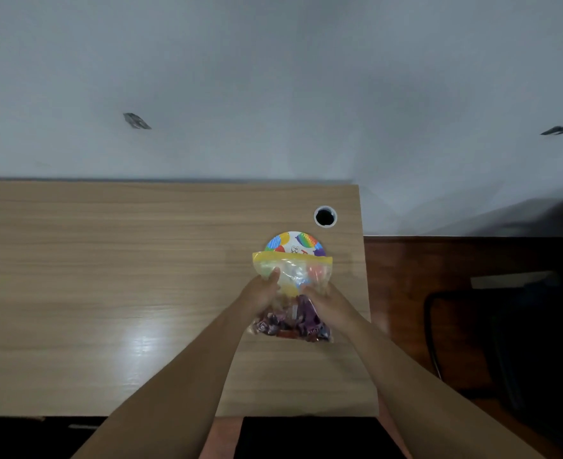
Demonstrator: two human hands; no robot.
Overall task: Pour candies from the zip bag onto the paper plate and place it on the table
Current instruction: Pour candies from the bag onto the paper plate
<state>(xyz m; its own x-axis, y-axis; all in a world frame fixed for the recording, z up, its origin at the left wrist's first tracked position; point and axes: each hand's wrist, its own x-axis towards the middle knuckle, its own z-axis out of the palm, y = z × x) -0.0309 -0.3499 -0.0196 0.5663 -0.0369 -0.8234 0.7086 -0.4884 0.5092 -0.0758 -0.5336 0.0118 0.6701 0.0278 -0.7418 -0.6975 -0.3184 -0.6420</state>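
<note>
- Step in hand: judged as readying the zip bag [292, 286] for pouring; its yellow zip strip looks unopened, though that is hard to tell.
- Next move: part the zip, tip the mouth over the paper plate [295, 242].
- Left hand [263, 289]: curled closed on the bag's left side.
- Right hand [330, 303]: closed on its right side.
- Candies [290, 323]: inside the bag, at the near end.
- Plate: on the worktop [108, 276], partly hidden behind the bag.

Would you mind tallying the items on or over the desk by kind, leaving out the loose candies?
Zip bag: 1
Paper plate: 1
Cable holes in the desk: 2
Hands on the bag, left hand and right hand: 2
Total: 6
</note>
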